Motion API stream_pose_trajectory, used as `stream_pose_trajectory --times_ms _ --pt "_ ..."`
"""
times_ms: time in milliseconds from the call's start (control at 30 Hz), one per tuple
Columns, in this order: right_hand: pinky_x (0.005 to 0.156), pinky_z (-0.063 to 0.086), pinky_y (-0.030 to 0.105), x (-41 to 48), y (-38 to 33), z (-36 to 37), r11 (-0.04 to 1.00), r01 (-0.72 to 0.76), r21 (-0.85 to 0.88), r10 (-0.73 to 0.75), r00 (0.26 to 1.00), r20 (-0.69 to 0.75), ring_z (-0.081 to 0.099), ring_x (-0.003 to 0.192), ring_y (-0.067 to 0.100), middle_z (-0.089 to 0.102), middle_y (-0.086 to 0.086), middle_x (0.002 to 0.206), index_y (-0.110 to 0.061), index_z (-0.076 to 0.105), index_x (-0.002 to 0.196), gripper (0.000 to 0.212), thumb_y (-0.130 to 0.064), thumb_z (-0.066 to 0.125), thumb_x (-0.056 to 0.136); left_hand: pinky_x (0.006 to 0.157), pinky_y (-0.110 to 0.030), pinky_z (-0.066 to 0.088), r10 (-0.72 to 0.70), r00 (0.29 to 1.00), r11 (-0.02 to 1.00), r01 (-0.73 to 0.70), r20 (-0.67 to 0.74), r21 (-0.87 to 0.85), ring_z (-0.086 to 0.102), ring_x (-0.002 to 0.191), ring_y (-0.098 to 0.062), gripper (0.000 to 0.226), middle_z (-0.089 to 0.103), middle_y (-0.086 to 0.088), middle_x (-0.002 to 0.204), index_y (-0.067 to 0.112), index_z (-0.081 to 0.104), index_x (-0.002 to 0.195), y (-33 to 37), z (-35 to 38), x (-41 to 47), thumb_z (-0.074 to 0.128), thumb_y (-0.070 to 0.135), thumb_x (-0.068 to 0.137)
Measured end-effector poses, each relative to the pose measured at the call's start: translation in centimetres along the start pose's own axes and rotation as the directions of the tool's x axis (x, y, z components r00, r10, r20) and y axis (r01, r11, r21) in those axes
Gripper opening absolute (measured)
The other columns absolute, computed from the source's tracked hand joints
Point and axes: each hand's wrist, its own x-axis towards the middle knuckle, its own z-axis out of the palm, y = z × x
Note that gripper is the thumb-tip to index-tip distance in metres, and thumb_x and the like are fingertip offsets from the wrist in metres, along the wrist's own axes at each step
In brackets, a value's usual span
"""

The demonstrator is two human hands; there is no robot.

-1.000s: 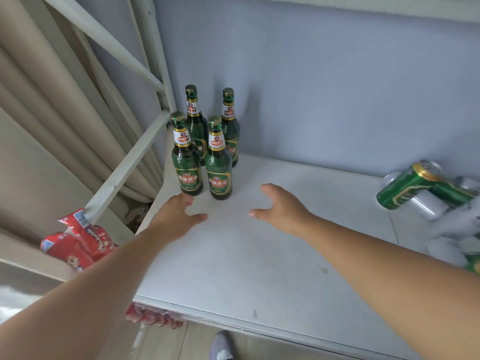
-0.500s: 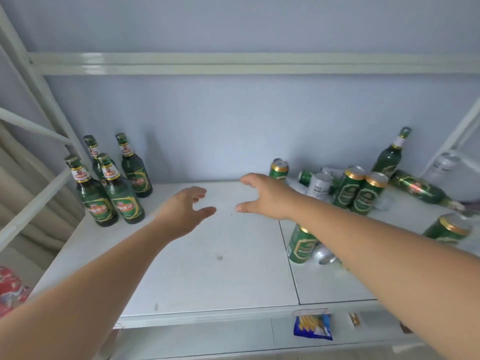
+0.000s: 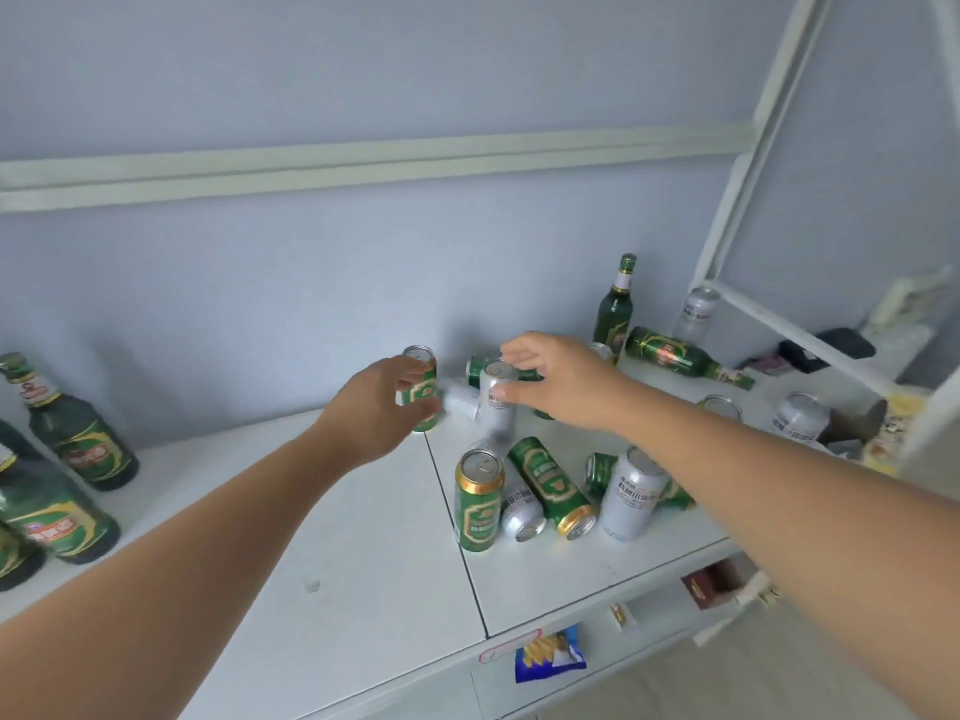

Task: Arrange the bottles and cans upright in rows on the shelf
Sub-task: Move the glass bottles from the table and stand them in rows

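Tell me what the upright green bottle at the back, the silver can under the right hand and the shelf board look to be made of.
Green bottle: seemingly glass, glossy and translucent, with a paper-looking neck label. Silver can at the right hand: likely aluminium, satin sheen, pull-tab lid. Shelf board: smooth matte white, painted metal or laminate; cannot tell which.

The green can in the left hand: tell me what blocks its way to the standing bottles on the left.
Nothing visible. Between the green can in the left hand and the standing bottles, the shelf surface lies bare.
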Motion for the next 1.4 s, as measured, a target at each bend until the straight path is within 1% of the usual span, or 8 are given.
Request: stream_pose_trajectory --times_ms 200,367,533,700,867,1033,1200,1400 --pt "0.107 0.046 0.033 0.2 4.3 -5.5 0.986 -0.165 0.034 0.168 0.977 -0.13 0.061 0.118 0.008 0.064 -0.005 0.134 -0.017 0.058 0.138 0.059 -0.042 0.076 0.087 0.101 -0.027 0.045 0.028 0.997 0.999 -0.025 0.071 -0.044 0.063 0.116 -0.013 0.045 0.065 0.003 0.128 0.016 0.06 0.132 0.2 1.7 4.4 0.072 0.032 0.091" --pt "0.077 0.043 0.016 -0.2 7.5 -9.5 0.954 -0.268 0.137 0.297 0.909 -0.293 0.061 0.109 0.007 0.066 -0.009 0.129 -0.02 0.061 0.136 0.056 -0.044 0.075 0.088 0.099 -0.027 0.046 0.062 0.995 0.994 -0.054 0.084 -0.099 0.063 0.112 -0.011 0.044 0.066 0.007 0.122 0.02 0.061 0.129 1.9 3.3 8.5 0.074 0.035 0.09" --pt "0.102 0.048 0.035 -0.1 11.9 -13.2 0.91 -0.369 0.192 0.415 0.83 -0.372 0.062 0.113 0.011 0.067 -0.008 0.127 -0.023 0.067 0.131 0.056 -0.053 0.074 0.084 0.099 -0.026 0.045 0.111 0.984 0.99 -0.098 0.138 -0.101 0.062 0.111 -0.008 0.047 0.065 0.01 0.122 0.021 0.059 0.132 5.3 6.0 12.5 0.074 0.036 0.09" --pt "0.102 0.052 0.047 1.8 19.1 -16.1 0.838 -0.393 0.378 0.526 0.767 -0.368 0.068 0.101 0.018 0.074 0.008 0.104 -0.022 0.076 0.096 0.036 -0.054 0.077 0.08 0.097 -0.026 0.047 0.117 0.983 0.99 -0.105 0.14 -0.09 0.062 0.11 -0.007 0.048 0.065 0.012 0.122 0.024 0.06 0.13 9.0 9.9 17.8 0.075 0.041 0.088" --pt "0.097 0.055 0.039 4.2 27.5 -18.8 0.672 -0.37 0.641 0.641 0.725 -0.253 0.071 0.094 0.02 0.076 0.009 0.1 -0.008 0.073 0.111 0.048 -0.044 0.081 0.08 0.095 -0.025 0.045 0.081 0.984 0.997 -0.081 0.157 -0.01 0.061 0.111 -0.008 0.051 0.065 0.009 0.123 0.023 0.059 0.132 12.9 14.6 23.3 0.076 0.042 0.087" --pt "0.11 0.047 0.045 6.3 33.6 -20.6 0.488 -0.401 0.775 0.749 0.649 -0.135 0.062 0.123 0.033 0.064 0.021 0.128 0.0 0.062 0.126 0.046 -0.035 0.065 0.097 0.099 -0.029 0.046 -0.001 0.989 1.0 -0.001 0.148 0.015 0.06 0.113 -0.01 0.06 0.064 0.007 0.127 0.02 0.056 0.136 16.0 19.1 28.3 0.079 0.041 0.085" --pt "0.09 0.054 0.035 8.9 38.9 -19.6 0.246 -0.441 0.863 0.808 0.586 0.069 0.068 0.096 0.02 0.07 0.014 0.113 -0.005 0.06 0.121 0.045 -0.041 0.067 0.094 0.094 -0.025 0.041 -0.08 0.986 0.997 0.081 0.146 0.0 0.058 0.115 -0.011 0.072 0.061 0.002 0.134 0.016 0.051 0.142 17.1 23.2 32.0 0.081 0.04 0.082" --pt "0.119 0.034 0.042 11.6 42.1 -17.3 -0.08 -0.282 0.956 0.838 0.5 0.218 0.041 0.142 0.032 0.05 0.02 0.148 0.0 0.053 0.139 0.055 -0.031 0.066 0.095 0.097 -0.027 0.04 -0.144 0.981 0.99 0.144 0.129 0.012 0.054 0.125 -0.017 0.084 0.055 -0.002 0.142 0.013 0.042 0.148 16.9 25.8 35.3 0.084 0.038 0.08"
